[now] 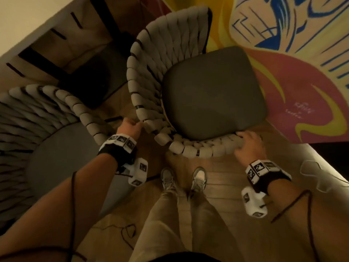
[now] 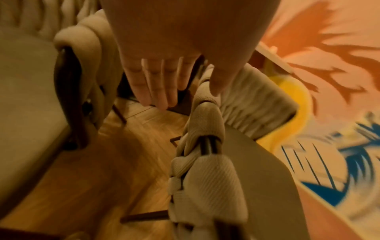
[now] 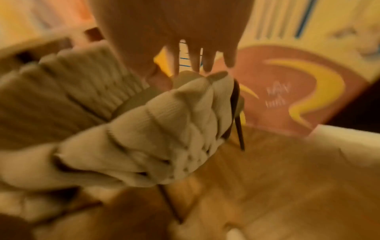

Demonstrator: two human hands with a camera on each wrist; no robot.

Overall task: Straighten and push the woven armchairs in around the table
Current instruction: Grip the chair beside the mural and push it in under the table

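A woven armchair (image 1: 149, 72) with a dark grey seat cushion (image 1: 213, 91) stands just ahead of my feet. Its open front faces a brightly painted table top (image 1: 294, 76). My left hand (image 1: 132, 127) is at the left side of its thick beige rim (image 2: 205, 170). There the thumb lies on the rim and the straight fingers (image 2: 156, 84) hang outside it. My right hand (image 1: 248, 144) lies over the right end of the rim (image 3: 164, 129), fingers straight (image 3: 195, 53). A second woven armchair (image 1: 37, 110) stands close on the left.
The second chair's rim (image 2: 90, 48) nearly touches the first chair's rim near my left hand. A pale top over a dark frame (image 1: 56, 59) fills the upper left. Wooden floor (image 1: 217, 167) lies under my shoes (image 1: 168, 178), with loose cables (image 1: 128, 231) on it.
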